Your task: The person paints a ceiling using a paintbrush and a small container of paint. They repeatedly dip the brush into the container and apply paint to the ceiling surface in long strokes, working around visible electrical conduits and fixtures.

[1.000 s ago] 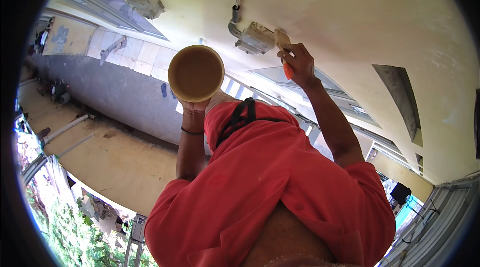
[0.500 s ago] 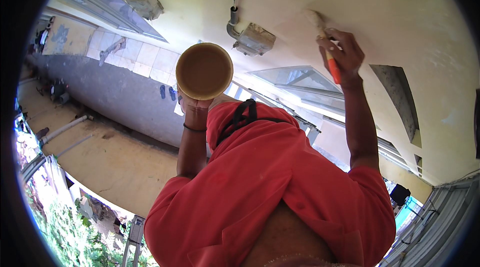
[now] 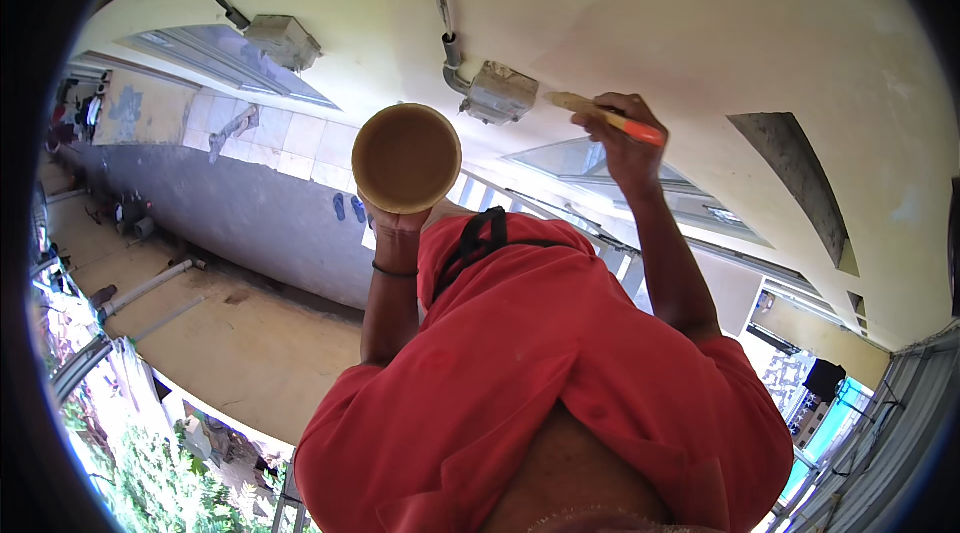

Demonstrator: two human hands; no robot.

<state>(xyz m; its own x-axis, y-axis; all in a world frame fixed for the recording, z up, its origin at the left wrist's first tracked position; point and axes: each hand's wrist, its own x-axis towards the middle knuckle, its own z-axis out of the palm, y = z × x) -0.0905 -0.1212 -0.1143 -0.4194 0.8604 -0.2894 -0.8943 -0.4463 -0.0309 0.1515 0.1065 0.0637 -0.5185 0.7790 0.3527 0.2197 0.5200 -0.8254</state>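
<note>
Head | brush [image 3: 600, 112]: bristles [image 3: 557, 99] left, axis sloping down rightward | right grip [image 3: 632, 153] clasping brush | left grip [image 3: 398, 221] holding container [image 3: 408, 205]

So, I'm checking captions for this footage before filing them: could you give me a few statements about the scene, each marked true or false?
1. The right hand holds a brush. True.
2. The left hand is empty. False: it holds a round container.
3. A wall box sits just left of the brush's tip in the picture. True.
4. The shirt is blue. False: it is red.
5. The person wears a dark wristband on the left side. True.
</note>
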